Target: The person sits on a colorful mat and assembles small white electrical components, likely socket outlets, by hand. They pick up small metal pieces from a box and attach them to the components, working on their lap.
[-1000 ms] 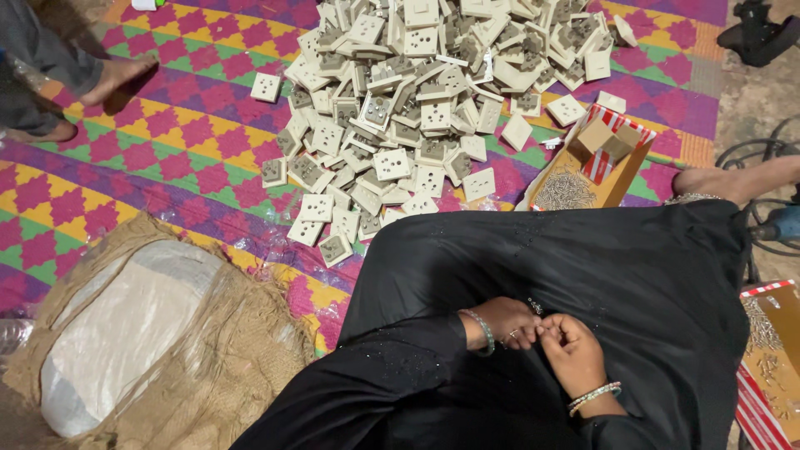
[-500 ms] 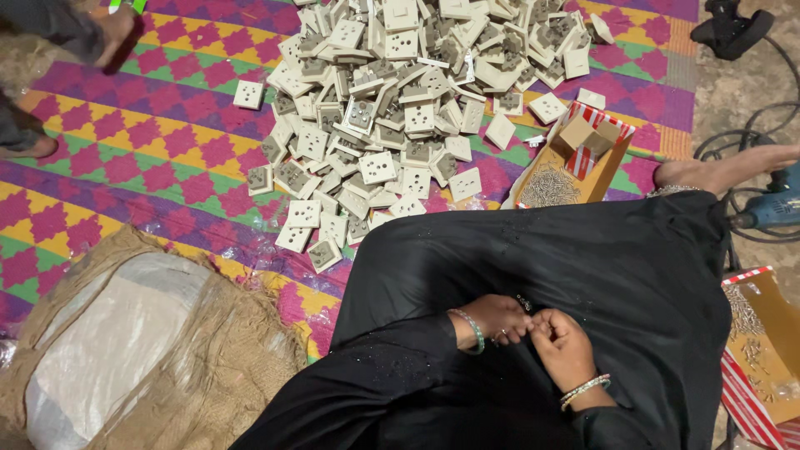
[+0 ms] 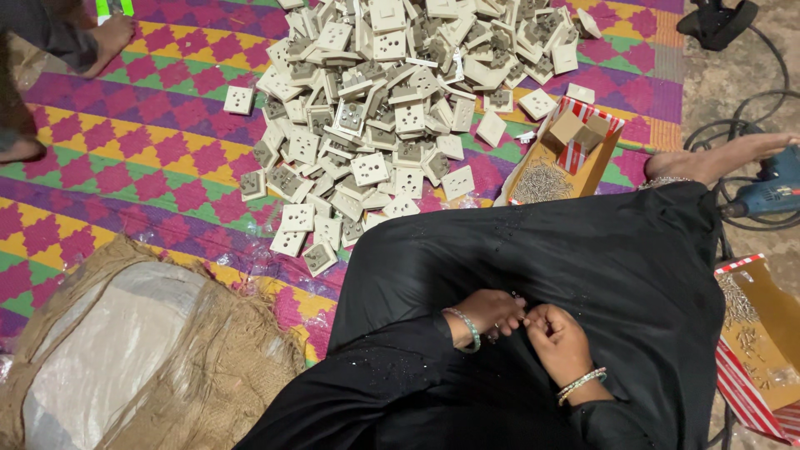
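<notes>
Black cloth [image 3: 583, 267] covers your lap; your left hand [image 3: 492, 312] and right hand [image 3: 558, 337] meet there, fingertips pinched on something too small to identify. Farther out: a carton of screws [image 3: 554, 171], then a heap of white socket plates [image 3: 392, 100] on the woven mat [image 3: 150, 158].

Since a second ago both the left hand [image 3: 492, 312] and the right hand [image 3: 557, 340] have slid slightly toward the left of the view on the black cloth [image 3: 600, 258], fingertips pinched together, while a bystander's bare foot [image 3: 108, 37] has moved toward the top edge.
</notes>
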